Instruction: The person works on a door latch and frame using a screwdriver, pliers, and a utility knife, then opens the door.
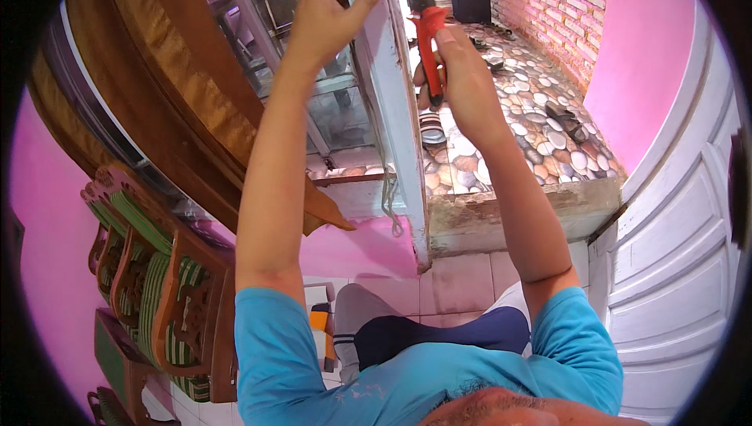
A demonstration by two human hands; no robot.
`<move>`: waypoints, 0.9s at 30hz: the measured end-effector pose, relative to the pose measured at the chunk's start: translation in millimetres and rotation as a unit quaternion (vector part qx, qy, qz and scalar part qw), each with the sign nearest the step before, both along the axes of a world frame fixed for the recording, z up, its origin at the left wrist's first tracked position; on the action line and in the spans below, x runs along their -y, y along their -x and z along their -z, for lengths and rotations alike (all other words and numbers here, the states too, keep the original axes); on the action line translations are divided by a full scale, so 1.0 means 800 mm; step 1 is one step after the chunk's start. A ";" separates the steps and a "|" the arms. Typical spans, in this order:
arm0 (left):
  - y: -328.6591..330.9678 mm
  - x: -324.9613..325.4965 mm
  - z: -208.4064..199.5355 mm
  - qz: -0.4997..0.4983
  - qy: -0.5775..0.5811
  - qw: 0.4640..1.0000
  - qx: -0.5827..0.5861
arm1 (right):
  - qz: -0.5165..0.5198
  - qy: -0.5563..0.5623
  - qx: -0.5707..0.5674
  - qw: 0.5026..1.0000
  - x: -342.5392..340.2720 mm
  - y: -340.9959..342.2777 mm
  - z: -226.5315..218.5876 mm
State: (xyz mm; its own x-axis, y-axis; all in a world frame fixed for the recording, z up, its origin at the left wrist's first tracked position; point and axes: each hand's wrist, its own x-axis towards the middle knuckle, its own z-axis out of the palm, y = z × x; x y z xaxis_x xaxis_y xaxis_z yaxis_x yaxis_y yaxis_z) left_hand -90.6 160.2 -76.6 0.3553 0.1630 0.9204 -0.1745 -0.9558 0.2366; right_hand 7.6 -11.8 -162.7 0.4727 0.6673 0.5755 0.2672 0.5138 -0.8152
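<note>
My right hand (462,73) is closed round the red handles of a pair of pliers (428,38), their dark jaws pointing up beside the doorway. Left of it, my left hand (325,14) is raised in front of the window beside the pale door post (384,58). Its fingers are curled and its thumb reaches out to the post; what they hold, if anything, is hidden. A thin cord (389,199) hangs in a loop low on the post.
A brown curtain (188,58) hangs left of the window (337,112). Carved wooden chairs with green striped cushions (153,293) stand lower left. A white panelled door (674,253) is at right. Past the raised sill (517,210), sandals (568,122) lie on pebble-patterned flooring.
</note>
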 end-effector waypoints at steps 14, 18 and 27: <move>-0.060 0.044 0.061 -0.152 0.038 0.960 0.232 | 0.273 -0.059 0.366 0.888 0.019 -0.055 -0.056; -0.063 0.042 0.057 -0.144 0.002 0.957 0.252 | 0.276 -0.074 0.457 0.842 0.017 -0.066 -0.083; -0.068 0.037 0.054 -0.154 -0.023 0.954 0.257 | 0.253 -0.125 0.472 0.835 0.004 -0.080 -0.101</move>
State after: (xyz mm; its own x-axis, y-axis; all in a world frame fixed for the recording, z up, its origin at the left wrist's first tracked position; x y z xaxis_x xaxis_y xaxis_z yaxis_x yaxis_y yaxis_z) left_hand -36.1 130.9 -119.6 -0.2027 0.1428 0.9688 0.0352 -0.9876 0.1530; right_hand 71.4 -15.0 -82.0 -0.0858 0.3236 0.9423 0.9647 0.2632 -0.0026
